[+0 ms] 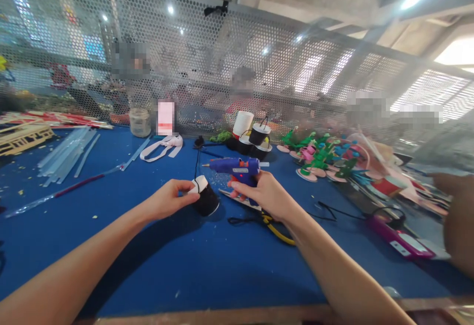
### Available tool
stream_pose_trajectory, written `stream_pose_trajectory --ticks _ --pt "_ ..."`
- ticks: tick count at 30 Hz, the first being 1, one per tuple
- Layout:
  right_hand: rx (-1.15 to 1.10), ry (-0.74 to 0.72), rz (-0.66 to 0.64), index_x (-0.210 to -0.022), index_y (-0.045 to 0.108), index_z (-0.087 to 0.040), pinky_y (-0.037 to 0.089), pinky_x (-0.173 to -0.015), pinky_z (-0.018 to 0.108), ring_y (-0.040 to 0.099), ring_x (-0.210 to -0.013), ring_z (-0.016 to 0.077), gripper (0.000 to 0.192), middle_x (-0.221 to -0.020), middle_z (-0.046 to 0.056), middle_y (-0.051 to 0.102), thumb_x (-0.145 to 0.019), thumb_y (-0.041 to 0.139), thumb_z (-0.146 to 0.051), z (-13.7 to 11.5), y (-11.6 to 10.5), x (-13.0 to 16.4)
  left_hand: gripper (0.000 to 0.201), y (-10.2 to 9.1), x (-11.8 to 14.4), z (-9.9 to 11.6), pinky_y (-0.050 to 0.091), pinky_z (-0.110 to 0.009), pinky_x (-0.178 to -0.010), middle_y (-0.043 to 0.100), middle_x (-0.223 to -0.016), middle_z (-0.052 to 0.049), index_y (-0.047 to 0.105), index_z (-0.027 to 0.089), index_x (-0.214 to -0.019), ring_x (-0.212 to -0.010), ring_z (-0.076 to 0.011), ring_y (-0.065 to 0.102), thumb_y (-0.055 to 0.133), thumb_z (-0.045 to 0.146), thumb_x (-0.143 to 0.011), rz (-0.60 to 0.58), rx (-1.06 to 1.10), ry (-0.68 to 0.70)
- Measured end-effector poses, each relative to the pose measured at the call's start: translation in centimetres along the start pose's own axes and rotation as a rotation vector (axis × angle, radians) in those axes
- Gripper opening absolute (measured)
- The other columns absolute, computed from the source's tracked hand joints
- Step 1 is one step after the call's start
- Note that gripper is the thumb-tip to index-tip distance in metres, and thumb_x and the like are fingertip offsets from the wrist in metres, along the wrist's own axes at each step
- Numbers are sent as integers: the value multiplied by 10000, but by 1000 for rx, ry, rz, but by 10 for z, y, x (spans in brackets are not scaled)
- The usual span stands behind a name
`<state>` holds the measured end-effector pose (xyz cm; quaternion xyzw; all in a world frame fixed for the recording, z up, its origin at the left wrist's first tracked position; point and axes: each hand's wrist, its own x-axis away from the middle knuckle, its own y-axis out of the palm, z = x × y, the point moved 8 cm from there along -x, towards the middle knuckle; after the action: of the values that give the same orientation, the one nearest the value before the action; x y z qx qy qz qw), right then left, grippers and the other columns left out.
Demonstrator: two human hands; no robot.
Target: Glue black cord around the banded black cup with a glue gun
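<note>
My left hand [172, 199] pinches the rim of a small paper cup [208, 201] wrapped in black, which tilts just above or on the blue table. A thin black cord rises from the cup's white inside. In my right hand [272, 194] is a blue glue gun [237, 166], its nozzle pointing left above the cup and a clear glue stick poking out at its back. Below the glue gun lie scissors or pliers with a yellow handle [279, 233], partly hidden by my right hand, beside a black cord.
Clear glue sticks [66, 154] and wooden sticks [25, 137] lie left. Behind are a glass jar [139, 122], white ribbon [163, 148] and more black-wrapped cups [259, 133]. Green and pink craft figures [314, 154] and a purple power strip [398, 236] are right, near another person's arm [459, 221].
</note>
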<state>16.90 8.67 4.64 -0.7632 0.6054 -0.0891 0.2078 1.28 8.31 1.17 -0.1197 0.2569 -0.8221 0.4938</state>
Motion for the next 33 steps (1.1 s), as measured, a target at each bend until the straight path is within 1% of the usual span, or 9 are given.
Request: stream_pose_trajectory --ticks 2,3,5,7,10,14,19,25,33 --pt "42 -11 -10 -791 569 -117 465 -475 227 530 -456 95 222 -565 21 612 -693 563 -316 1 2 4 252 -1 -1 -2 314 -211 -590 456 -634 30 540 117 -702 -609 -104 385 443 343 -752 1 -3 -5" --pt "56 -19 5 -784 573 -117 466 -467 227 527 -446 95 225 -556 22 609 -704 549 -326 3 2 6 255 -2 -1 -3 313 -213 -589 451 -631 29 537 117 -695 -607 -104 381 440 346 -754 13 -15 -8" --pt "89 -29 43 -774 581 -115 473 -465 230 542 -455 106 240 -555 31 611 -717 531 -342 8 2 10 262 -5 -2 -6 314 -217 -592 447 -627 27 532 117 -686 -609 -107 380 437 351 -755 46 -38 -15" --pt "108 -30 50 -798 589 -111 485 -474 236 568 -486 123 261 -568 41 617 -717 530 -352 15 6 14 263 -7 -3 -8 319 -222 -605 462 -640 21 537 116 -700 -623 -112 392 437 353 -753 81 -42 -21" --pt "70 -30 12 -862 584 -111 489 -459 236 575 -493 132 299 -572 35 610 -716 532 -367 21 13 17 260 -9 -4 -9 324 -222 -619 488 -655 15 542 117 -700 -638 -117 412 448 356 -742 122 -17 -28" --pt "37 -15 -21 -842 571 -120 481 -434 227 562 -472 123 300 -554 21 588 -720 528 -390 25 17 21 275 -7 -5 -10 324 -218 -612 502 -656 17 551 121 -712 -635 -117 416 451 375 -739 122 -11 -35" --pt "122 0 4 -750 566 -129 450 -393 206 523 -401 102 276 -490 2 557 -728 509 -398 23 17 25 276 -6 -5 -9 317 -219 -607 484 -644 22 543 124 -708 -626 -112 398 440 378 -742 118 -34 -36" --pt "210 -22 49 -693 554 -144 415 -362 193 504 -357 98 221 -419 -27 509 -729 506 -357 14 15 27 264 -6 -4 -7 301 -214 -573 449 -618 30 517 131 -668 -600 -105 380 429 370 -739 133 -53 -43" --pt "250 -46 47 -627 536 -172 393 -351 206 481 -334 103 195 -395 -32 502 -728 509 -336 12 18 31 262 -4 -5 -7 326 -223 -613 484 -645 23 539 129 -699 -632 -116 413 435 365 -743 122 -63 -30"
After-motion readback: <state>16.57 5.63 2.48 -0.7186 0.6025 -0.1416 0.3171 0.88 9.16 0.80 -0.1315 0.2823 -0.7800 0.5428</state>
